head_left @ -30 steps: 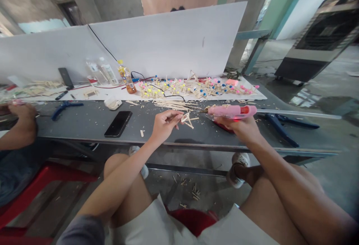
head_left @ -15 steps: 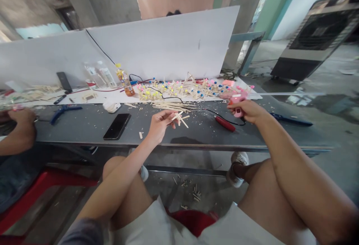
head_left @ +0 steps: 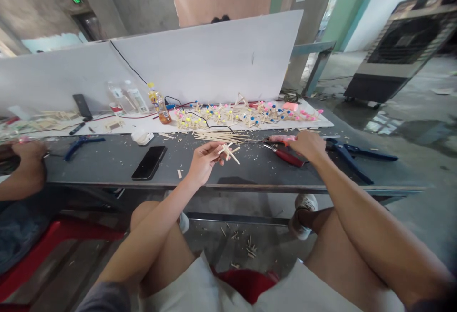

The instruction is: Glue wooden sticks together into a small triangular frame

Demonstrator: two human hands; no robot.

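Observation:
My left hand (head_left: 204, 160) pinches a small bundle of crossed wooden sticks (head_left: 230, 153) over the front of the table. My right hand (head_left: 310, 145) is closed around the pink glue gun (head_left: 282, 138), low over the tabletop, its nozzle pointing left; the fingers are partly hidden. Just below the gun lies a red-handled tool (head_left: 290, 157). Blue-handled pliers (head_left: 352, 162) rest to the right of this hand. Loose wooden sticks (head_left: 217, 136) lie in a pile behind my left hand.
Several small stick pieces with pink, blue and yellow tips (head_left: 228, 114) cover a white board at the back. A phone (head_left: 149, 162), a white case (head_left: 142, 137) and a drink bottle (head_left: 159, 105) stand or lie leftward. A co-worker's hand (head_left: 30, 150) is at far left.
My right hand has moved left and down with the glue gun, which has turned from raised to lying nearly level. The blue pliers show more. My left hand has barely moved.

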